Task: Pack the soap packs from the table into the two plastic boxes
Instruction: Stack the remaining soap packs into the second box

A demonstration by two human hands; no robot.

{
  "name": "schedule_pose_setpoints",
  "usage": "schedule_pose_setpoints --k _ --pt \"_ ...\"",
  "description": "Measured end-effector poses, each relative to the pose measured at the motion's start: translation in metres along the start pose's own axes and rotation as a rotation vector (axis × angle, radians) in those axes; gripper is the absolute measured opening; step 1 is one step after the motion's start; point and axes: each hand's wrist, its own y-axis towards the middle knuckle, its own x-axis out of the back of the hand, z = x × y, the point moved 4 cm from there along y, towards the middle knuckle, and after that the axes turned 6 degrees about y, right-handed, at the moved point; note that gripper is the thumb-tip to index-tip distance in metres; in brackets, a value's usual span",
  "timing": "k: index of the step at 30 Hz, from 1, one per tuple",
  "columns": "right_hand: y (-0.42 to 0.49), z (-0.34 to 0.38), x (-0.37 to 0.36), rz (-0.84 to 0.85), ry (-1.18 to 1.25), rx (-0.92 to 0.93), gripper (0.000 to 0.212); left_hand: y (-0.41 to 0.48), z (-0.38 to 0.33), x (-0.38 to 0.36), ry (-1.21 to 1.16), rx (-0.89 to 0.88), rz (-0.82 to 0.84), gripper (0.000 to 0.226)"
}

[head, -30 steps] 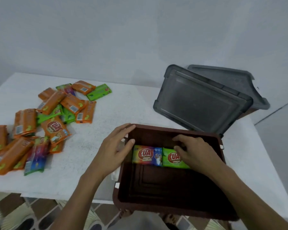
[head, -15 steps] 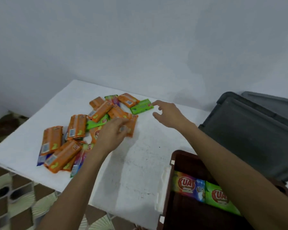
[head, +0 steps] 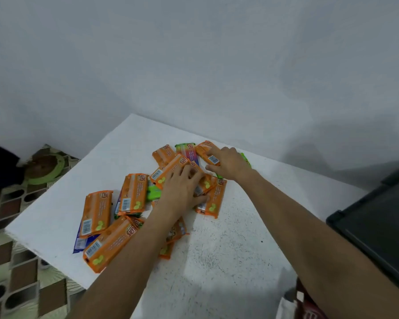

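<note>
On the white speckled surface [head: 228, 238], toward its far left part, lies a loose heap of flat rectangular soap packs [head: 134, 199], most in orange plastic wrappers with barcode labels, a few green and one blue-edged showing among them. Both bare forearms reach forward from the lower edge of the view and converge on the heap. The left hand [head: 182, 189] is laid palm down on the middle of the pile, its fingers [head: 195, 174] spread and curled over an orange pack; whether that pack is gripped or merely pressed cannot be told. The right hand [head: 228, 164] rests palm down at the far side of the heap, thumb and fingers partly closed around the end of an orange barcode-labelled pack [head: 207, 154], with a green pack showing just behind the hand. The nearest packs lie close to the surface's left edge, one overhanging blue-edged pack near the corner. Bare surface stretches to the right of the heap and toward the viewer. A dark grey plastic lid [head: 378, 226] lies at the right edge, well apart from the heap, and a corner of a brown plastic box [head: 309, 307] shows at the bottom right under the right forearm.
</note>
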Motion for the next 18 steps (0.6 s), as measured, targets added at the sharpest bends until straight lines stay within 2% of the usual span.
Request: schedule_pose_setpoints --k 3,9,12,18 --pt "-0.001 -0.001 -0.003 -0.049 0.006 0.007 0.052 0.004 0.0 0.0 -0.015 -0.03 -0.042 0.058" --pt "-0.014 -0.007 0.006 -0.201 0.065 0.047 0.039 0.005 -0.019 0.009 0.07 -0.12 0.004 0.046" --pt "-0.029 -0.013 0.02 -0.293 0.176 0.038 0.031 0.0 -0.025 0.004 0.19 -0.193 0.032 0.048" --pt "-0.071 -0.028 0.044 -0.346 0.438 0.017 0.029 -0.006 -0.024 0.012 0.189 -0.203 0.052 0.054"
